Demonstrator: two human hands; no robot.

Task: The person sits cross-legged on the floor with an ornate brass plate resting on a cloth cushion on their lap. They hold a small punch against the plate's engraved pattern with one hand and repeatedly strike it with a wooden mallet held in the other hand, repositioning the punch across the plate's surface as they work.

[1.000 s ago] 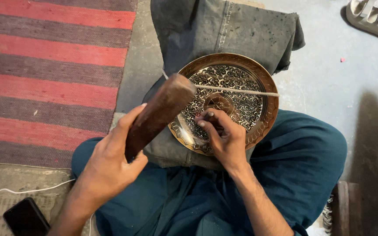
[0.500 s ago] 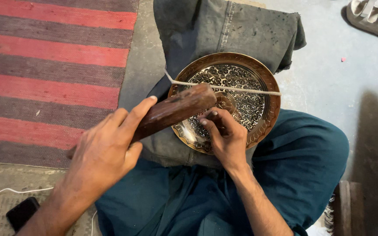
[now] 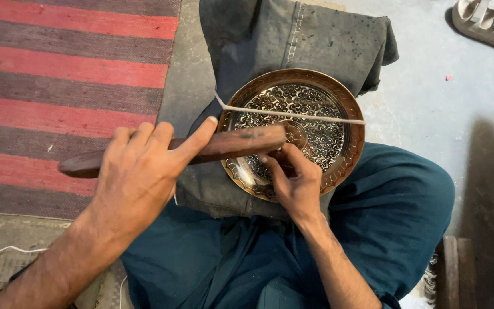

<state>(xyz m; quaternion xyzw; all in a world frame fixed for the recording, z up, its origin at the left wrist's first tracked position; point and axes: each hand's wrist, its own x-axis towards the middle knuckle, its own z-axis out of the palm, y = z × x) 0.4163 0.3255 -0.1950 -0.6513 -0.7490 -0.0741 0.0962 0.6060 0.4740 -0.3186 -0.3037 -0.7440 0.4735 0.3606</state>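
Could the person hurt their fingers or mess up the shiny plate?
Maybe. The left hand swings a wooden stick right above the right hand, whose fingers pinch something small on the brass plate; a slightly off blow could land on them. The plate leans on a folded grey cloth, held by one thin string, so a hard knock might shift it and spoil the pattern.

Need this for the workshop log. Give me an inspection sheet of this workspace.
Surface: grey concrete floor; folded dark cloth over the lap.
Job's things: engraved brass plate on the cloth, pale cord stretched across it.
Clutter: sandal top right.
Grips: left hand grips a wooden mallet; right hand pinches something small against the plate, hidden.
Cables: white cable bottom left.
Surroundings: red and grey striped rug.
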